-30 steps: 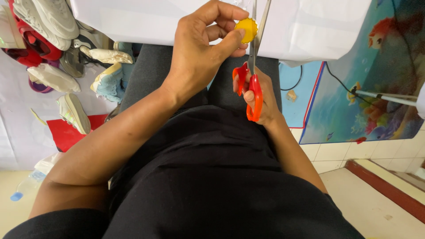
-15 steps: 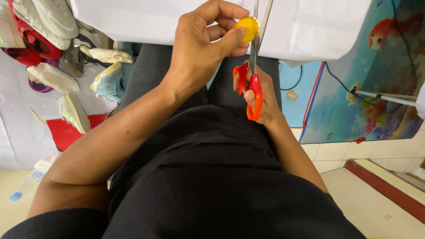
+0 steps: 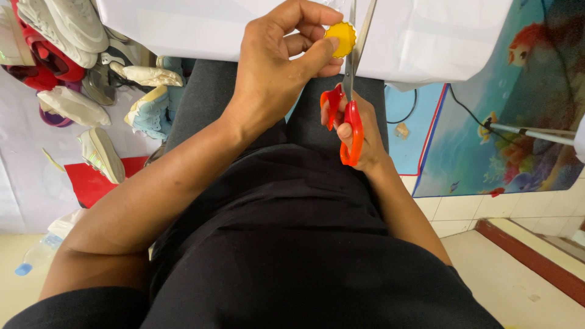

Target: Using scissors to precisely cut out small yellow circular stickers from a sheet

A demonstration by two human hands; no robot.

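At the far left, a heap of pale and red worn shoes point(image 3: 67, 55) lies on the floor beside a flat red mat point(image 3: 91, 183), and a clear plastic bottle with a blue cap point(image 3: 36, 256) rests lower down near the person's elbow. Moving right, the left hand point(image 3: 274, 73) reaches up from the lap, its fingers point(image 3: 317, 58) clamped on a small round yellow disc with a scalloped edge point(image 3: 340, 38), thumb pressing the disc from below and the other fingers curled above it. The disc sits in front of the white sheet-covered counter point(image 3: 183, 27), just left of the scissor blades. Next, the right hand point(image 3: 359, 134) holds a pair of red-handled metal scissors point(image 3: 350, 91) upright, its fingers closed through the handle loops; the blades stand slightly parted, with the disc's right edge touching them. Below both hands lies the person's black clothing. At the far right, a blue sea-patterned mat with orange fish point(image 3: 518, 103) covers the floor above pale tiles.
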